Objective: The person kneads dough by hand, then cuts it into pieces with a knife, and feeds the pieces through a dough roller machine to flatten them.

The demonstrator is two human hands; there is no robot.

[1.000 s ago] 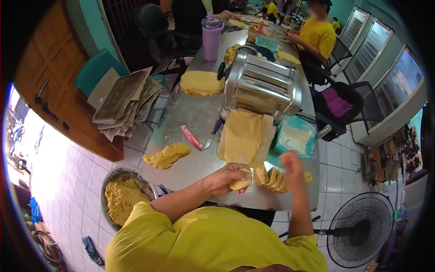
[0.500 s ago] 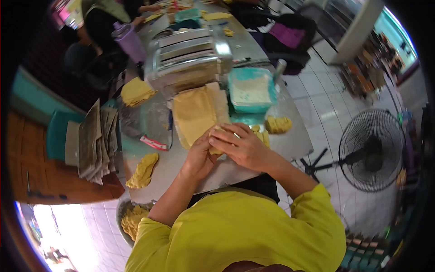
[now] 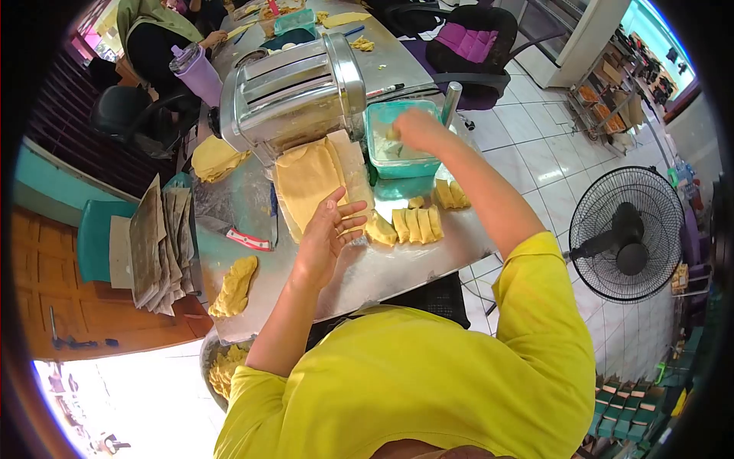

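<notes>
A person in a yellow shirt stands at a long steel surface (image 3: 382, 268) dusted with flour, working yellow dough. The left hand (image 3: 325, 233) is open, palm up, fingers spread, and hovers at the near edge of a flat sheet of dough (image 3: 306, 180) that lies below a chrome pasta roller (image 3: 287, 92); whether the fingertips touch the sheet cannot be told. The right hand (image 3: 413, 130) reaches into a teal tub (image 3: 382, 164) of white flour just right of the roller, fingers bunched downward inside it; what they pinch, if anything, is hidden.

Between the two hands, near the surface's front edge, a row of small folded dough pieces (image 3: 415, 224) lies side by side, with two more pieces (image 3: 449, 194) just beside the tub. A twisted lump of dough (image 3: 233, 284) rests apart on the left end of the surface, near a red-handled scraper (image 3: 248, 239). Another pile of rolled dough (image 3: 216, 158) sits left of the roller. Below the surface's left corner, a metal bowl (image 3: 210, 356) holds loose dough scraps.

A stack of grey cardboard sheets (image 3: 157, 245) rests on a teal chair at left. A purple bottle (image 3: 197, 74) stands farther up the surface, where another person in dark clothes sits. A standing fan (image 3: 627, 233) is on the tiled floor at right.
</notes>
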